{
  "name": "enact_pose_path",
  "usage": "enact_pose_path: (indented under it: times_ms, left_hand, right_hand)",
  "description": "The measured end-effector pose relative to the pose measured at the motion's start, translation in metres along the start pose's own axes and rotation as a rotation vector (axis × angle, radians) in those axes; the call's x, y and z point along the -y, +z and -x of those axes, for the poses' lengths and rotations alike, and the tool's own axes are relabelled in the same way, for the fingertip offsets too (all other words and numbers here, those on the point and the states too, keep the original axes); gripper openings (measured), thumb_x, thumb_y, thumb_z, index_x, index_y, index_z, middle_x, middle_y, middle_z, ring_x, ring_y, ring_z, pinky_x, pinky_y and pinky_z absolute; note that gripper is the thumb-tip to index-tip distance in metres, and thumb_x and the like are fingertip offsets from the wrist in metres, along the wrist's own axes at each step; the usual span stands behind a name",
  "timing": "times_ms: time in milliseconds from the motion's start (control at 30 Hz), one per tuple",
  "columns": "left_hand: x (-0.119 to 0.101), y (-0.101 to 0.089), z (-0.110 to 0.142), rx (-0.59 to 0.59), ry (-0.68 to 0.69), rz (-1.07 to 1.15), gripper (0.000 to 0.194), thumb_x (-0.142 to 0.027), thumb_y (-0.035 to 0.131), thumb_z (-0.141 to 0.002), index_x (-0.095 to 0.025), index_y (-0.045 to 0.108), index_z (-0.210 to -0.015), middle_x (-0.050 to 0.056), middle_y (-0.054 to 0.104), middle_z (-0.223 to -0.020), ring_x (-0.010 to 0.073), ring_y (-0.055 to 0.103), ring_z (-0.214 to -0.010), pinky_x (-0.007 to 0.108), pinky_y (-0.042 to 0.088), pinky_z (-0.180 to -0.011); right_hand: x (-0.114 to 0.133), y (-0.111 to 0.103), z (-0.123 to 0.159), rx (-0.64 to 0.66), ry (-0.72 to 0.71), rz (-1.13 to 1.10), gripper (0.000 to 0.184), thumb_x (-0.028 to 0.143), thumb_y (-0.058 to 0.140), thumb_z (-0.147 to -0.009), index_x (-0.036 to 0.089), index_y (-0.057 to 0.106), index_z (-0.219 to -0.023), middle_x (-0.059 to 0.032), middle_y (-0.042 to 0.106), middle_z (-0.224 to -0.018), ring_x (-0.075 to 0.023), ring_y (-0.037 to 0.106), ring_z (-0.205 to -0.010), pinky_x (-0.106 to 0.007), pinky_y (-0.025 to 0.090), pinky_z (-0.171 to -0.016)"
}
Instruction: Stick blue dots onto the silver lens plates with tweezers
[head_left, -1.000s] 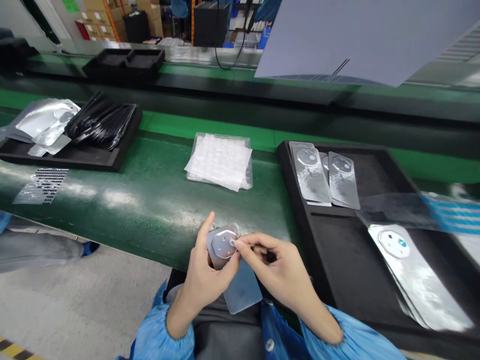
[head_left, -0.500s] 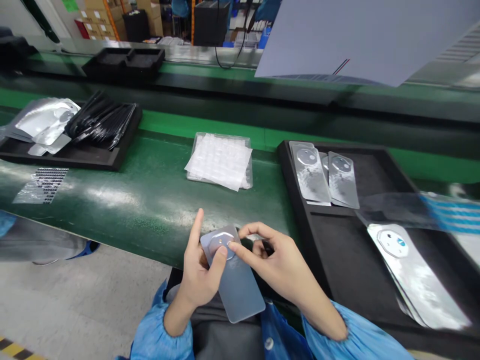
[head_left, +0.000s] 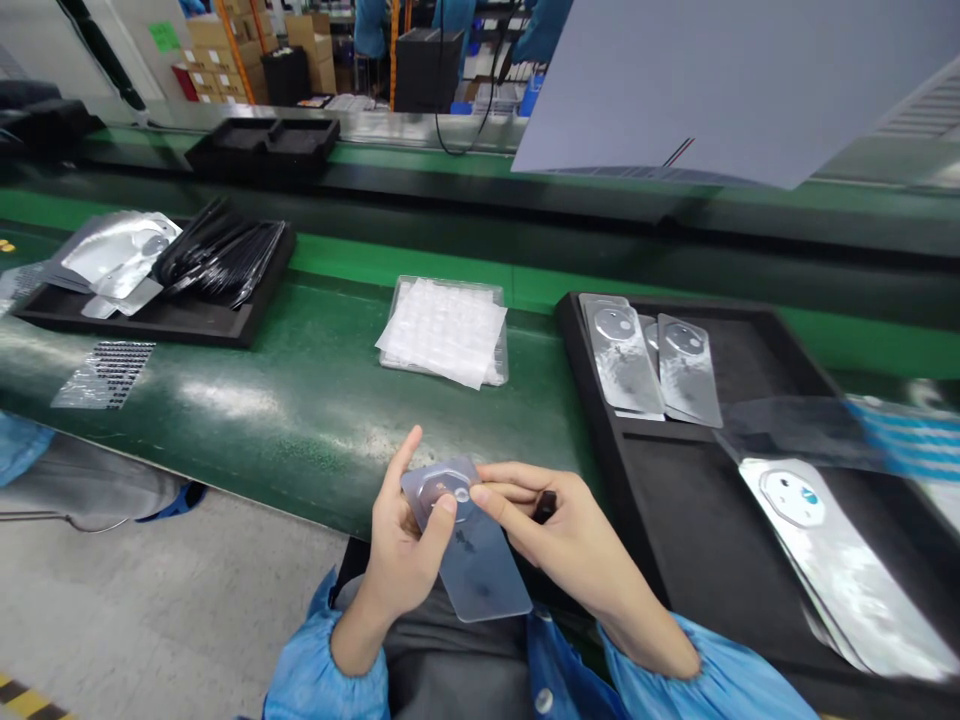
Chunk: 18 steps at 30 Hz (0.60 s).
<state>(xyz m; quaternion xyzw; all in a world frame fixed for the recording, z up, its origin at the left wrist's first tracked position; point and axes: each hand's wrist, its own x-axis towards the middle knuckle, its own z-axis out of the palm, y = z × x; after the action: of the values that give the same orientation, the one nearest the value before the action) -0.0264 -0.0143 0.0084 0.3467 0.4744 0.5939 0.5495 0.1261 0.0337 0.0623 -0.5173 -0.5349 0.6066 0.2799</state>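
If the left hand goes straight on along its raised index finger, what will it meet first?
Past bare green bench, the left hand would probably meet the clear tray with the white sheet on it. The finger's height is unclear, so it might pass above them.

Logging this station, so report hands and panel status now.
Left hand gripping panel, thumb on its face. Right hand at its round section, dark object in palm. Nothing visibly blocking.
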Motion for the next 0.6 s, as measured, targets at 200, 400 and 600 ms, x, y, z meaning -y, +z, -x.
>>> enact_pose_path:
  times_ms: [200, 400, 600]
  left_hand:
    - [0.002, -0.002, 0.000, 0.026, 0.025, -0.027, 0.075, -0.050, 0.071, -0.095, -0.017, 0.043, -0.156, 0.000, 0.073, -0.080, 0.0128, 0.067, -0.069, 0.021, 0.057, -0.069]
    - [0.002, -0.003, -0.002, 0.050, 0.038, -0.038, 0.067, -0.048, 0.069, -0.097, -0.016, 0.050, -0.152, 0.005, 0.080, -0.093, 0.0155, 0.074, -0.085, 0.023, 0.060, -0.082]
    - [-0.002, -0.001, -0.008, 0.031, -0.065, 0.051, 0.048, -0.041, 0.083, -0.085, -0.016, 0.071, -0.124, 0.008, 0.083, -0.100, 0.0171, 0.077, -0.088, 0.023, 0.060, -0.082]
  right_hand:
    - [-0.003, 0.003, 0.000, -0.104, -0.073, 0.114, 0.045, 0.053, 0.079, -0.079, 0.012, 0.081, -0.097, -0.0082, 0.077, -0.068, -0.0188, 0.065, -0.056, -0.027, 0.053, -0.051]
    - [-0.008, 0.004, -0.001, -0.167, -0.130, 0.149, 0.050, 0.060, 0.078, -0.080, 0.014, 0.081, -0.098, -0.0099, 0.079, -0.072, -0.0227, 0.071, -0.058, -0.029, 0.058, -0.050]
    - [-0.010, 0.000, 0.001, -0.165, -0.232, 0.200, 0.040, 0.056, 0.075, -0.086, 0.018, 0.084, -0.096, -0.0096, 0.081, -0.077, -0.0254, 0.078, -0.069, -0.030, 0.064, -0.061]
